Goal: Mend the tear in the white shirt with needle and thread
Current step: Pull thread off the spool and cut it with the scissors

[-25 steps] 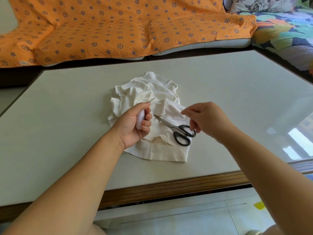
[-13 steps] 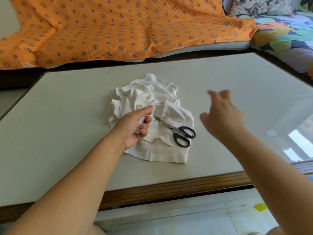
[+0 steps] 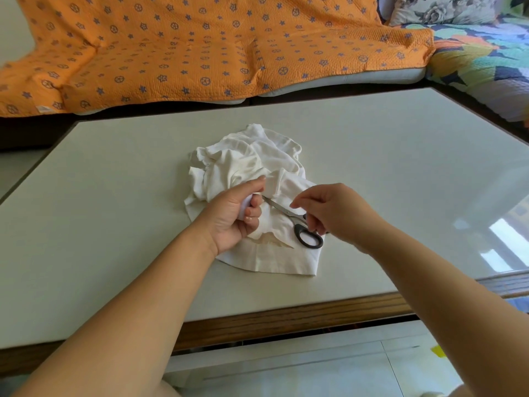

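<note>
A crumpled white shirt point(image 3: 252, 164) lies in the middle of the table point(image 3: 114, 210). A jagged tear point(image 3: 269, 240) shows near its front hem. Black-handled scissors point(image 3: 307, 239) rest closed on the shirt, blades pointing up and left. My left hand point(image 3: 226, 222) lies on the shirt's left side, fingers curled round a small white spool point(image 3: 246, 207). My right hand point(image 3: 335, 213) hovers over the scissors. Its thumb and fingertips are pinched together close to the spool, on a thread too fine to make out. No needle can be made out.
An orange star-patterned blanket point(image 3: 200, 50) covers the sofa behind the table. A multicoloured quilt point(image 3: 481, 58) lies at the right. The table's wooden front edge point(image 3: 286, 319) runs close to me, with white floor tiles below.
My right hand swung out to the right with fingers spread half a second ago. It has come back over the scissors, pinched near the spool. My left hand has stayed put.
</note>
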`<state>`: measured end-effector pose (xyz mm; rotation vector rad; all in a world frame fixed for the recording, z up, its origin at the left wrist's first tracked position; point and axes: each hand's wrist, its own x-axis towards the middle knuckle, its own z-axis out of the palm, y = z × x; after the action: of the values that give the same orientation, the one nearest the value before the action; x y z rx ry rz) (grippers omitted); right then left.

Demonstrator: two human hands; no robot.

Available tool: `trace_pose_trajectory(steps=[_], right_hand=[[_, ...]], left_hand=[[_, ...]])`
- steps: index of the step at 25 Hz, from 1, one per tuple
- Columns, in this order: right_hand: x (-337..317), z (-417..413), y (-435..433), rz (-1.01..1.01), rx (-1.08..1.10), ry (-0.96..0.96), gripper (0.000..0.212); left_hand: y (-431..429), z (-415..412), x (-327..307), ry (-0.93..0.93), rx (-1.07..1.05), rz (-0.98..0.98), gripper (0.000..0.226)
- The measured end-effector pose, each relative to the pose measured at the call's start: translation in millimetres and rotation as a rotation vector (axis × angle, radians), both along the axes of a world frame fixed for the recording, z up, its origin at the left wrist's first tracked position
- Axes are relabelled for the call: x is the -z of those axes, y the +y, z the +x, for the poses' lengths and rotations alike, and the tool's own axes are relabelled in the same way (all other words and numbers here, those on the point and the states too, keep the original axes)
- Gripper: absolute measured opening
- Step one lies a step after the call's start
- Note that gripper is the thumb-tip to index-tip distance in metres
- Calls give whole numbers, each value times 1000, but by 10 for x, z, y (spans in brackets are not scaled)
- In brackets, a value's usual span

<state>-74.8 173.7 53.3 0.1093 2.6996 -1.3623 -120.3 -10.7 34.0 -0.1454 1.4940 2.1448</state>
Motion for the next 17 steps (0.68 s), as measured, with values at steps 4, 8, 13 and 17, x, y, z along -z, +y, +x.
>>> trace_pose_trajectory(steps=[4, 8, 13, 17], right_hand=[[-32, -69, 217, 124, 82, -25, 25], [-15, -118, 347, 256, 117, -28, 29], [84, -179, 475, 377, 164, -40, 30], [158, -235, 636, 510, 231, -21, 34]], left_hand=[[-81, -73, 40, 4, -42, -84, 25], [-101, -99, 55, 20, -95, -150, 28], [-125, -112, 56, 18, -155, -188, 32], [-142, -114, 57, 15, -173, -211, 32]])
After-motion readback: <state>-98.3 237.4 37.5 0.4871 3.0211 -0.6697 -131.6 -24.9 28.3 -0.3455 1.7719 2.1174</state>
